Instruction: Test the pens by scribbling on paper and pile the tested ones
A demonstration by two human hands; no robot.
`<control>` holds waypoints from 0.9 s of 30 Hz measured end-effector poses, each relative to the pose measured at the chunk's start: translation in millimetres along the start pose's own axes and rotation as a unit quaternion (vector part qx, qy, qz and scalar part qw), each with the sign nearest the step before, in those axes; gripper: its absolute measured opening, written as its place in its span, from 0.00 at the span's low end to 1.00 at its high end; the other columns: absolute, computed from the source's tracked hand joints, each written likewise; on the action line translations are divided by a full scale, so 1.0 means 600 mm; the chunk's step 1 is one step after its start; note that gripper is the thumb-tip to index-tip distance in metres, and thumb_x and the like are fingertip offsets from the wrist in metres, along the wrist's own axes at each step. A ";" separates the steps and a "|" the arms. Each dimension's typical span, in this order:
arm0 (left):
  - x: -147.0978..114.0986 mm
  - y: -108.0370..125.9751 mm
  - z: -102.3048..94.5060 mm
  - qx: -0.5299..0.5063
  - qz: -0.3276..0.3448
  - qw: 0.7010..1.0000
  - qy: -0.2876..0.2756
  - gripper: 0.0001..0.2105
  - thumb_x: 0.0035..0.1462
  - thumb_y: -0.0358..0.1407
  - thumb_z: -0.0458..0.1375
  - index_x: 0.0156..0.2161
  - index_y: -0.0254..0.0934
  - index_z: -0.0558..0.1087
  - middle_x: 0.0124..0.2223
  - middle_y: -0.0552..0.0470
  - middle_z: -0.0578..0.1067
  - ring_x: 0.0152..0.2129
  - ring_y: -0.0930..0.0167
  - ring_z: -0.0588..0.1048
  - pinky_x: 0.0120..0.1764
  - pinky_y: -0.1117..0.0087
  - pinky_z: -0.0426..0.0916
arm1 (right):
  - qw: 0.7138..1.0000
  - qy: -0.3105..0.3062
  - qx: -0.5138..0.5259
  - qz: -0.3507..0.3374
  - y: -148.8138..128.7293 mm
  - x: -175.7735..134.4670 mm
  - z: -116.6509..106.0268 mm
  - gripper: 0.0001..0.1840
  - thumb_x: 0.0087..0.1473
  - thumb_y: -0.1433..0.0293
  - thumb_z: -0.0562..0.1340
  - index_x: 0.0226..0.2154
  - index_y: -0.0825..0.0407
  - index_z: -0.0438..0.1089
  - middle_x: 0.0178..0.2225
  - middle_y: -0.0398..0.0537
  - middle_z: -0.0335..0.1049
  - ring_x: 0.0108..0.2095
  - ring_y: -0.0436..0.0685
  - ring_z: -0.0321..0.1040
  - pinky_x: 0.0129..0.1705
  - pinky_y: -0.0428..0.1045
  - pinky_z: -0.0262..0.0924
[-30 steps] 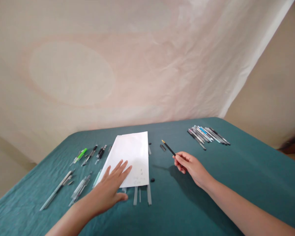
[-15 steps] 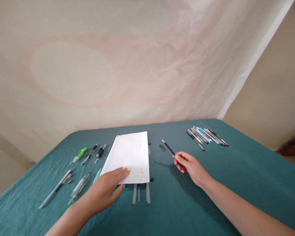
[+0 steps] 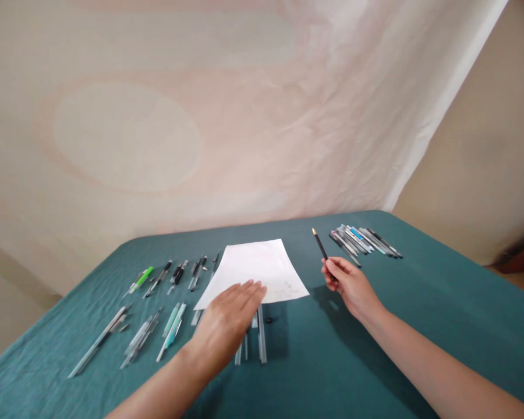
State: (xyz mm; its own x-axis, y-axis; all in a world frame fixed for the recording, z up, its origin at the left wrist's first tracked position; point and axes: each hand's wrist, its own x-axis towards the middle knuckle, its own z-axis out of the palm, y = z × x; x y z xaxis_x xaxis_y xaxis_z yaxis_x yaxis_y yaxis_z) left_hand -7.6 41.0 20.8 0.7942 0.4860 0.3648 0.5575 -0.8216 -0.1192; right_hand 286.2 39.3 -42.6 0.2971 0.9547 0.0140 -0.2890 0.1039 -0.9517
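Note:
My left hand (image 3: 232,308) is closed on the near edge of a white sheet of paper (image 3: 248,265), fingers on top and the thumb hidden. The sheet appears lifted off the cloth, with a shadow near its front. Clear pen parts (image 3: 262,337) stick out from beneath it. To the right, my right hand (image 3: 347,282) grips a black pen (image 3: 319,244) with a gold tip, held above the table and pointing up and away.
A row of pens (image 3: 367,240) lies at the back right. On the left are a green pen (image 3: 143,278), black pens (image 3: 178,276), teal pens (image 3: 173,329), clear pens (image 3: 140,340) and a long pale pen (image 3: 98,343). A dark green cloth (image 3: 332,372) covers the table.
My left hand has moved right with the paper, turning it and uncovering pens on its left. The small dark cap is out of sight. My right hand has shifted slightly right, raising the pen.

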 end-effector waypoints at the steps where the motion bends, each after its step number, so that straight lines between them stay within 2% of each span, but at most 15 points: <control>1: 0.009 0.017 0.008 0.014 0.009 0.999 -0.036 0.23 0.56 0.21 0.43 0.56 0.33 0.63 0.57 0.43 0.67 0.53 0.63 0.66 0.53 0.59 0.62 | 1.000 0.006 0.006 -0.007 -0.002 0.003 -0.005 0.17 0.46 0.58 0.65 0.35 0.52 0.68 0.27 0.43 0.66 0.22 0.46 0.58 0.20 0.43 0.50; 4: 0.023 0.062 0.036 0.020 0.039 0.990 -0.131 0.22 0.56 0.22 0.45 0.56 0.31 0.64 0.56 0.39 0.67 0.52 0.60 0.67 0.51 0.57 0.63 | 0.999 0.024 0.015 -0.024 -0.006 0.011 -0.017 0.20 0.46 0.60 0.66 0.42 0.49 0.67 0.26 0.42 0.67 0.22 0.47 0.58 0.20 0.43 0.50; 8: 0.020 0.090 0.060 0.007 0.047 0.982 -0.183 0.20 0.58 0.27 0.46 0.56 0.31 0.64 0.57 0.39 0.66 0.54 0.60 0.65 0.52 0.57 0.59 | 0.999 0.036 0.021 -0.013 -0.009 0.017 -0.022 0.20 0.43 0.62 0.67 0.40 0.50 0.69 0.23 0.40 0.65 0.20 0.47 0.57 0.20 0.44 0.49; 14: 0.008 0.078 0.058 0.013 0.070 0.982 -0.178 0.22 0.59 0.27 0.43 0.59 0.35 0.60 0.60 0.43 0.62 0.57 0.62 0.61 0.56 0.57 0.52 | 0.998 0.020 0.057 0.031 -0.018 0.020 -0.017 0.18 0.38 0.64 0.70 0.33 0.52 0.70 0.22 0.41 0.62 0.22 0.48 0.58 0.21 0.44 0.49; 18: 0.004 0.073 0.064 0.021 0.084 0.982 -0.168 0.22 0.59 0.27 0.43 0.59 0.35 0.60 0.59 0.43 0.64 0.55 0.62 0.63 0.56 0.56 0.50 | 0.996 0.020 0.083 0.037 -0.017 0.020 -0.016 0.18 0.37 0.65 0.71 0.21 0.51 0.60 0.18 0.36 0.54 0.18 0.45 0.53 0.19 0.44 0.46; 20: 0.003 0.073 0.066 0.021 0.089 0.982 -0.164 0.22 0.59 0.28 0.43 0.59 0.34 0.60 0.58 0.42 0.64 0.55 0.62 0.63 0.57 0.55 0.49 | 0.994 0.006 0.094 0.047 -0.015 0.018 -0.016 0.20 0.38 0.65 0.71 0.20 0.51 0.58 0.17 0.35 0.52 0.17 0.44 0.51 0.19 0.44 0.45; 23: 0.002 0.074 0.068 0.017 0.092 0.983 -0.156 0.22 0.60 0.29 0.43 0.59 0.34 0.59 0.59 0.42 0.64 0.55 0.61 0.63 0.57 0.54 0.48 | 0.992 -0.031 0.094 0.075 -0.014 0.009 -0.006 0.13 0.45 0.61 0.67 0.27 0.51 0.65 0.19 0.38 0.58 0.19 0.47 0.58 0.19 0.44 0.48; 25: 0.001 0.075 0.069 0.016 0.085 0.985 -0.151 0.23 0.60 0.29 0.42 0.60 0.35 0.57 0.60 0.43 0.63 0.55 0.62 0.62 0.57 0.54 0.48 | 0.989 -0.080 0.083 0.098 -0.016 -0.005 0.011 0.16 0.49 0.57 0.63 0.36 0.50 0.68 0.25 0.44 0.67 0.25 0.52 0.66 0.22 0.45 0.53; 27: 0.000 0.077 0.073 0.015 0.079 0.986 -0.148 0.23 0.60 0.29 0.42 0.60 0.35 0.57 0.60 0.43 0.61 0.56 0.62 0.62 0.57 0.55 0.48 | 0.981 -0.138 0.075 0.114 -0.017 -0.022 0.032 0.21 0.52 0.53 0.59 0.41 0.51 0.68 0.34 0.51 0.70 0.34 0.57 0.69 0.29 0.48 0.59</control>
State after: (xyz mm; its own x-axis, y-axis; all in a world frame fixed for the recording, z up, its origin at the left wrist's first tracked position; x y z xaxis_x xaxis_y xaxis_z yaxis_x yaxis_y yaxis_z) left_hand 28.8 15.9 -25.1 0.9053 0.4213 0.0538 0.4238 -0.8873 -0.1818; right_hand 267.8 30.8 -27.2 -0.0421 0.9950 -0.0909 -0.4561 -0.1001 -0.8843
